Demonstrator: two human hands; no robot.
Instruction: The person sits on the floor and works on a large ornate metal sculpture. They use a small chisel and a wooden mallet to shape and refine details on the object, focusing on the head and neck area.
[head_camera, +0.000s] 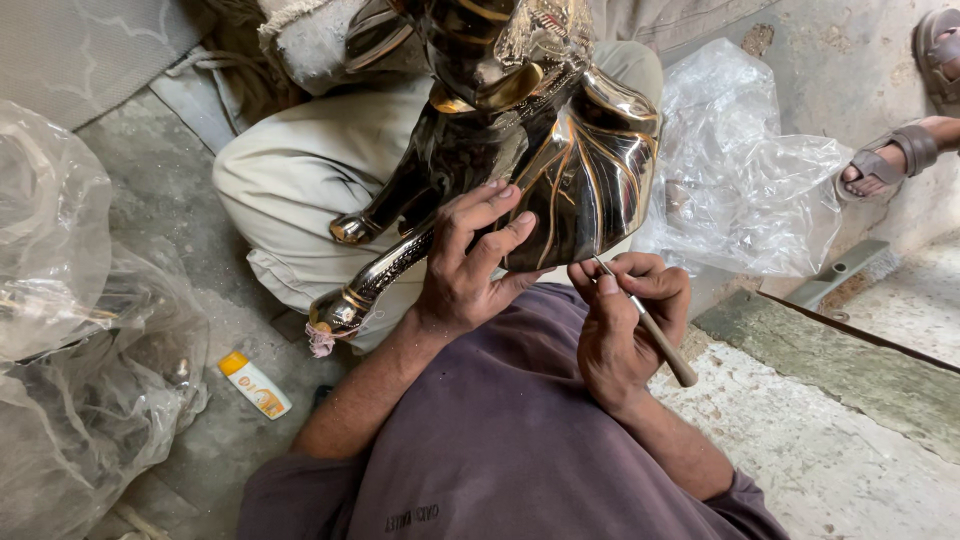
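A shiny gold-and-dark metal animal figurine (590, 160) rests on my lap against beige trousers (300, 175). My left hand (470, 265) lies on its lower side with the fingers spread over the metal, steadying it. My right hand (625, 320) pinches a thin tool with a wooden handle (655, 335), its tip touching the figurine's lower edge. One long leg of the figurine ends in a hoof (335, 310) with a scrap of pink thread.
Crumpled clear plastic bags lie at the left (80, 330) and at the right (740, 170). A small white and yellow tube (255, 385) sits on the concrete floor. Another person's sandalled foot (890, 160) is at the upper right.
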